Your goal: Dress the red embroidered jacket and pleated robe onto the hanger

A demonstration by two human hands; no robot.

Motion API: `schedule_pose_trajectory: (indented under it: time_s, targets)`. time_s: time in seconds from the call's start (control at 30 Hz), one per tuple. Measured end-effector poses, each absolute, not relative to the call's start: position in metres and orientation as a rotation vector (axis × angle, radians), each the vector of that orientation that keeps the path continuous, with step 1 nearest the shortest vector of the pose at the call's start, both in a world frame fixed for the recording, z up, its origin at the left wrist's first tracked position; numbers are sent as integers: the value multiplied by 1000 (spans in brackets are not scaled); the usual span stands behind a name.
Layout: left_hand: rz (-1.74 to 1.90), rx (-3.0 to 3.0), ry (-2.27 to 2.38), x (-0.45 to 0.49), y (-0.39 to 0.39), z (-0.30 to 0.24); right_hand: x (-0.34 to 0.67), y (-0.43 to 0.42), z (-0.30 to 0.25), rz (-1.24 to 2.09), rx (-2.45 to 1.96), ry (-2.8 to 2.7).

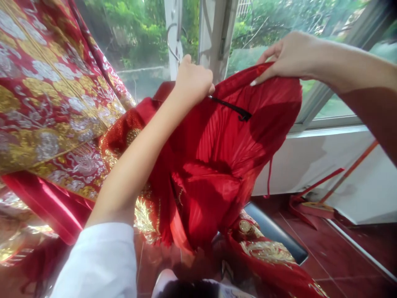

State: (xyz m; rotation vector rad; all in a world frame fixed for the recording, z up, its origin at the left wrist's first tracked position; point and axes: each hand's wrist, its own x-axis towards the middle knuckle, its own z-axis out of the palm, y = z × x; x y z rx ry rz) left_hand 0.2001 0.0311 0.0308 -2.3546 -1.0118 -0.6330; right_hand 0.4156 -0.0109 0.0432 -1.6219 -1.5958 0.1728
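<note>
A red garment (pixel 223 140) with gold embroidery on its sleeves hangs in front of me, its pleated inside facing up. My left hand (pixel 194 80) is closed round the middle of a clothes hanger (pixel 232 108). Above that fist rises the metal hook, and one dark arm of the hanger points right, ending inside the garment. Over at the right, my right hand (pixel 288 56) pinches the garment's upper edge between thumb and fingers, holding that side up and spread. The hanger's other arm is hidden by my hand and the cloth.
Red, gold and silver brocade (pixel 56 95) fills the left side. Behind are windows (pixel 263 29) with greenery outside. A dark flat-topped piece (pixel 279 236) stands low on the red tiled floor (pixel 316 248). A red dustpan (pixel 304 209) and a broom lean by the white wall.
</note>
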Motion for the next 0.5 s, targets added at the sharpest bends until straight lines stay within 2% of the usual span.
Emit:
schedule_pose_trajectory:
  time_s: [0.1,0.2,0.27,0.37,0.5]
  targets:
    - [-650,-2305,-986,202,37,26,385,-25,47,-478,-1722,-1719]
    - [-767,-2300,-985,204,37,21,338,-58,11,-761,-1851,-1816]
    - [-775,-2288,-1037,204,34,19,310,-76,-30,-774,-1953,-1901]
    - [-757,-2300,-1074,203,29,16,295,-84,-85,-699,-1775,-2012]
    - [-781,-2334,-1064,201,26,15,325,-68,-96,-550,-1615,-1908]
